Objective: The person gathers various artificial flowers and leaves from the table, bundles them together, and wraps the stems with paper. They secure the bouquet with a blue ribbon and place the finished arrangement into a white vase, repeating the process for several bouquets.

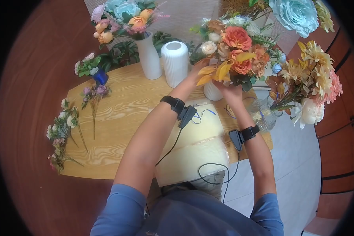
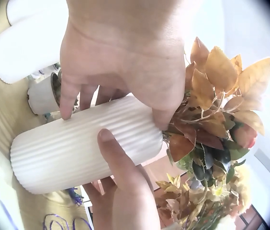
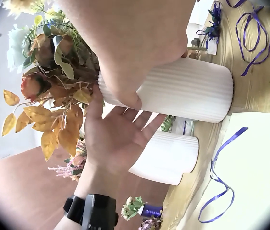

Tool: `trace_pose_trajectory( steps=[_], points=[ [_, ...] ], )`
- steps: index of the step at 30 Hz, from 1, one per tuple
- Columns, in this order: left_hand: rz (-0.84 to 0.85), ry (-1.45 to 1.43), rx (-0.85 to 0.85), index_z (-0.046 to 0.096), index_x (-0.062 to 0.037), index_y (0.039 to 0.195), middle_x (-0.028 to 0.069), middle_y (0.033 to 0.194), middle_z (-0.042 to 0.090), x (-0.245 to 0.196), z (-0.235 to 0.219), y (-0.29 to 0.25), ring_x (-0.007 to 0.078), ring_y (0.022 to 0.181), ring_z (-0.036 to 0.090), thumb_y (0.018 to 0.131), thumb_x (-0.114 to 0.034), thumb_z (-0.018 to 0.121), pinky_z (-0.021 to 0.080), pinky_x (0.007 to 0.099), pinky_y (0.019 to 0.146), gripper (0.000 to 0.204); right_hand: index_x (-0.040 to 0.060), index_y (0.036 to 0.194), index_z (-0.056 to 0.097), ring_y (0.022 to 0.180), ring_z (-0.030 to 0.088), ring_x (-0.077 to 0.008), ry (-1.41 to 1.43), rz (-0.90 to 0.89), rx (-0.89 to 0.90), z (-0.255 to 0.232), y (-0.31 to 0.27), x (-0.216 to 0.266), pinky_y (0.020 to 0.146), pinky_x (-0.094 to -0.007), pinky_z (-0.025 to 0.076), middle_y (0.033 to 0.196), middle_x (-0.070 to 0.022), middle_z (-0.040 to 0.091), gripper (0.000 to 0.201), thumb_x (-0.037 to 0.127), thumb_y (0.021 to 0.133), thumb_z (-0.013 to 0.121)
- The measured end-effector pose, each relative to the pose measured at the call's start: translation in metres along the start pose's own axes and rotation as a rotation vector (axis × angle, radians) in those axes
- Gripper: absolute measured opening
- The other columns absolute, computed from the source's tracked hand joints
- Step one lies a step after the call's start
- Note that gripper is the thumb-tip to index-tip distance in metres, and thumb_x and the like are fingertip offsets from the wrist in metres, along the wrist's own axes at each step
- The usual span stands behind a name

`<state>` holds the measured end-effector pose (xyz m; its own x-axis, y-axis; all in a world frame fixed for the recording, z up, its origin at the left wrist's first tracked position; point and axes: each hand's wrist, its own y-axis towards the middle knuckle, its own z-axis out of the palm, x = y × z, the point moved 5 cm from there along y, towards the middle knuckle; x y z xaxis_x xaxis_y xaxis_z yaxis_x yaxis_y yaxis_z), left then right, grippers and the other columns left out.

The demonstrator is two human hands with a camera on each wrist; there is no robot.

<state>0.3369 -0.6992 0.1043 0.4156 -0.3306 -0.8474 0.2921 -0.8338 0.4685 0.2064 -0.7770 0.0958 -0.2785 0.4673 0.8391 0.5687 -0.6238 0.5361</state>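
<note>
A white ribbed vase (image 2: 63, 151) stands on the table, holding a bouquet of orange roses (image 1: 238, 37) and golden leaves (image 3: 44, 120). My right hand (image 3: 140, 52) grips it, thumb across the ribbed side and fingers reaching behind. On the opposite side, my left hand (image 3: 116, 139) touches the vase with fairly straight, spread fingers, its thumb close to the rim under the leaves. In the head view the blooms and leaves partly cover both hands and most of the vase.
Two more white vases stand behind, one plain with blue and peach flowers (image 1: 145, 59), one ribbed (image 1: 175, 65). Loose flower stems (image 1: 63, 122) lie left. A glass vase (image 1: 263, 114) with pale flowers is at right. Pale yellow sheets (image 1: 192, 157) and purple ribbon (image 3: 221, 187) lie in front.
</note>
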Motion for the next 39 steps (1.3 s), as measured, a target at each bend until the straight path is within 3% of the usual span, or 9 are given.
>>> trace_pose_trajectory(
  steps=[2, 5, 7, 12, 17, 20, 22, 27, 39],
  points=[
    [-0.006, 0.092, 0.021, 0.041, 0.0002, 0.135, 0.0122, 0.123, 0.055, -0.024, 0.002, -0.016, 0.0169, 0.110, 0.056, 0.090, -0.009, 0.057, 0.047, 0.0280, 0.090, 0.049, 0.0010, 0.119, 0.052, 0.105, 0.056, -0.0176, -0.035, -0.011, -0.007, -0.003, 0.000, -0.004, 0.092, -0.0318, 0.044, 0.114, -0.0080, 0.059, 0.058, 0.014, 0.071, 0.082],
    [-0.310, -0.027, 0.142, 0.040, 0.0009, 0.134, 0.0135, 0.121, 0.058, -0.023, 0.004, -0.041, 0.0199, 0.109, 0.057, 0.086, -0.016, 0.063, 0.046, 0.0306, 0.091, 0.056, -0.0005, 0.120, 0.052, 0.104, 0.055, -0.0178, -0.098, 0.000, 0.013, -0.005, -0.001, 0.009, 0.090, -0.0324, 0.045, 0.116, -0.0086, 0.059, 0.059, 0.016, 0.072, 0.082],
    [-0.502, 0.257, 0.178, 0.043, -0.0025, 0.131, 0.0168, 0.125, 0.054, 0.001, 0.000, -0.058, 0.0288, 0.115, 0.054, 0.081, -0.028, 0.070, 0.044, 0.0362, 0.096, 0.062, -0.0017, 0.120, 0.051, 0.102, 0.055, -0.0176, -0.131, 0.021, 0.047, -0.003, -0.001, 0.013, 0.089, -0.0331, 0.046, 0.118, -0.0089, 0.058, 0.059, 0.017, 0.073, 0.081],
    [-0.414, 0.199, 0.109, 0.041, 0.0005, 0.132, 0.0187, 0.130, 0.051, 0.004, 0.007, -0.056, 0.0316, 0.122, 0.049, 0.078, -0.023, 0.070, 0.040, 0.0386, 0.100, 0.066, 0.0014, 0.121, 0.054, 0.100, 0.057, -0.0197, -0.462, -0.040, 0.007, 0.000, -0.003, 0.013, 0.089, -0.0329, 0.045, 0.116, -0.0093, 0.061, 0.058, 0.028, 0.076, 0.078],
    [-0.374, 0.311, 0.128, 0.043, 0.0036, 0.130, 0.0210, 0.131, 0.050, 0.018, 0.014, -0.057, 0.0334, 0.124, 0.047, 0.076, -0.022, 0.068, 0.039, 0.0390, 0.101, 0.065, 0.0026, 0.120, 0.054, 0.099, 0.057, -0.0201, -0.359, -0.067, 0.063, 0.001, -0.002, 0.021, 0.088, -0.0336, 0.045, 0.113, -0.0097, 0.062, 0.056, 0.032, 0.078, 0.076],
    [-0.565, 0.486, 0.328, 0.045, 0.0036, 0.128, 0.0234, 0.131, 0.049, 0.014, 0.024, -0.082, 0.0353, 0.123, 0.046, 0.077, -0.028, 0.068, 0.039, 0.0382, 0.102, 0.064, 0.0026, 0.118, 0.056, 0.097, 0.058, -0.0197, -0.351, -0.066, 0.056, 0.004, -0.001, 0.020, 0.086, -0.0338, 0.046, 0.110, -0.0092, 0.063, 0.053, 0.030, 0.078, 0.076],
    [-0.378, 0.747, 0.510, 0.046, 0.0035, 0.127, 0.0252, 0.130, 0.048, 0.014, 0.035, -0.093, 0.0376, 0.123, 0.045, 0.077, -0.036, 0.067, 0.038, 0.0380, 0.102, 0.067, 0.0023, 0.116, 0.057, 0.095, 0.059, -0.0193, -0.358, -0.076, 0.050, 0.006, -0.002, 0.025, 0.085, -0.0336, 0.046, 0.108, -0.0088, 0.064, 0.050, 0.029, 0.078, 0.076],
    [-0.255, 0.942, 0.451, 0.046, 0.0043, 0.127, 0.0243, 0.137, 0.041, 0.015, 0.036, -0.116, 0.0361, 0.130, 0.038, 0.082, -0.037, 0.064, 0.035, 0.0403, 0.106, 0.063, 0.0018, 0.096, 0.063, 0.075, 0.060, -0.0144, -0.280, -0.104, -0.019, 0.014, -0.003, 0.029, 0.072, -0.0308, 0.049, 0.088, -0.0044, 0.068, 0.031, 0.022, 0.077, 0.076],
    [-0.254, 0.972, 0.443, 0.048, 0.0003, 0.128, 0.0164, 0.141, 0.040, -0.002, -0.010, -0.150, 0.0374, 0.133, 0.033, 0.082, -0.036, 0.065, 0.031, 0.0437, 0.109, 0.061, 0.0002, 0.098, 0.061, 0.080, 0.059, -0.0152, -0.286, -0.089, -0.086, 0.023, -0.007, 0.032, 0.075, -0.0311, 0.048, 0.092, -0.0057, 0.066, 0.037, 0.020, 0.073, 0.079]
  ],
)
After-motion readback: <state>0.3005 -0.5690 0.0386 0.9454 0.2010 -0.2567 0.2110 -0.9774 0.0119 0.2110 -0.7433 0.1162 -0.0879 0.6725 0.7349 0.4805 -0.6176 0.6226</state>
